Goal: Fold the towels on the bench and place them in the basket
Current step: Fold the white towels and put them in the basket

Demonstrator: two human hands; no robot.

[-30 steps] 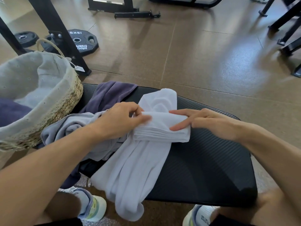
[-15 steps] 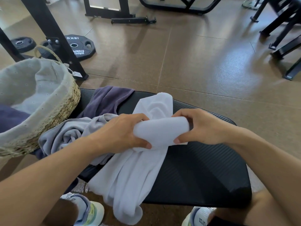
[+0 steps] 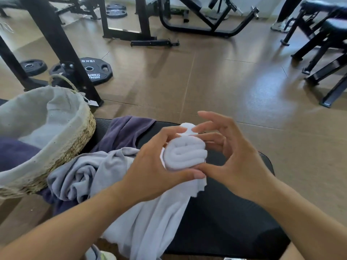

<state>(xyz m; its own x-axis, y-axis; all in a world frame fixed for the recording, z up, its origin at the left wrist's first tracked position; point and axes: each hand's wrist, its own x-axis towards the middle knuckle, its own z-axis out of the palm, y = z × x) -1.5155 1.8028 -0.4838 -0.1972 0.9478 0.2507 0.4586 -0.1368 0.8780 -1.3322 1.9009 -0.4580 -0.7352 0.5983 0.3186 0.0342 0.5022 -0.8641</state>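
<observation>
Gripping the rolled end of the white towel above the black bench, the left hand curls round it, while the right hand is spread, thumb touching the roll. The towel's loose tail drops out of frame below. Grey and purple towels partly hide each other beside the lined basket, itself cut off at left.

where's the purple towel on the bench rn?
Head view, left of centre: the purple towel lies at the bench's far left end, just right of the basket, behind the crumpled grey towel.
</observation>
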